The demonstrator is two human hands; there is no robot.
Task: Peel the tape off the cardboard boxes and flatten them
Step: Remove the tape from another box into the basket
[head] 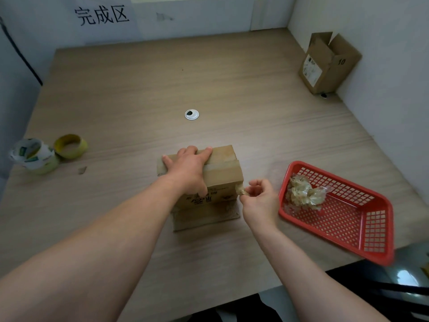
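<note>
A small brown cardboard box (pixel 222 168) stands on the wooden table (pixel 139 94) in front of me, one lower flap lying flat toward me. A strip of clear tape (pixel 222 165) runs along its top. My left hand (pixel 188 169) lies over the top, fingers curled over the far edge and thumb on the near face. At the box's near right corner, my right hand (pixel 257 197) pinches a crumpled piece of peeled tape (pixel 241 189). A second, taller box (pixel 329 63) with open flaps stands at the far right by the wall.
A red plastic basket (pixel 362 231) to the right holds crumpled tape wads (pixel 301 194) and overhangs the table's near edge. Two tape rolls (pixel 46 151) sit at the left. A round cable grommet (pixel 191 114) is in the table's middle. Walls border the table at the back and right.
</note>
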